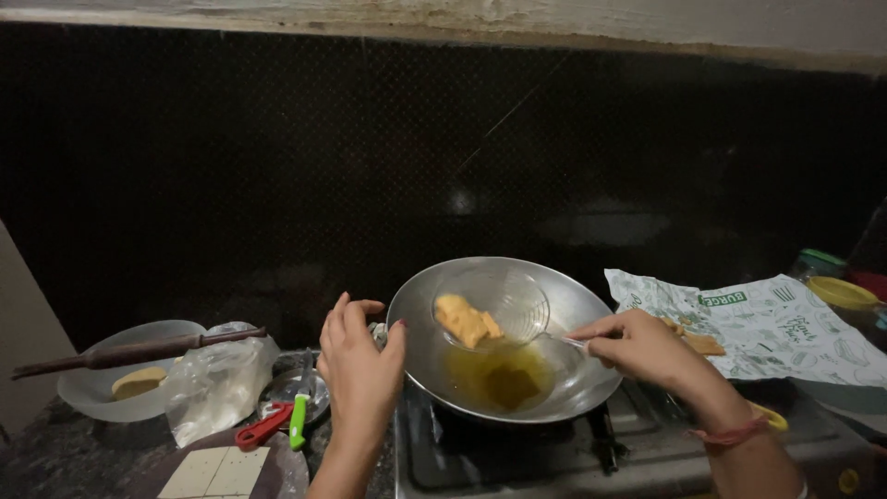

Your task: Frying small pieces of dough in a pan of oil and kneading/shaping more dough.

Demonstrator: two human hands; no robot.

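Two hands: both of yours were at the wok, which sat on the stove.
Left hand: you had it at the wok's 9 o'clock edge, fingers curled loosely against the rim; whether it truly gripped there I cannot tell.
Right hand: you closed it around the handle of the wire skimmer, at the wok's 3 o'clock side.
Fried piece: golden, it lay in the skimmer basket, lifted clear of the oil.
Oil: pooled at the wok's bottom, at 6 o'clock from the basket.
Printed paper: spread at 3 o'clock, another fried piece on it.
Left side: a rolling pin rested across a bowl at 9 o'clock, a plastic bag beside it.
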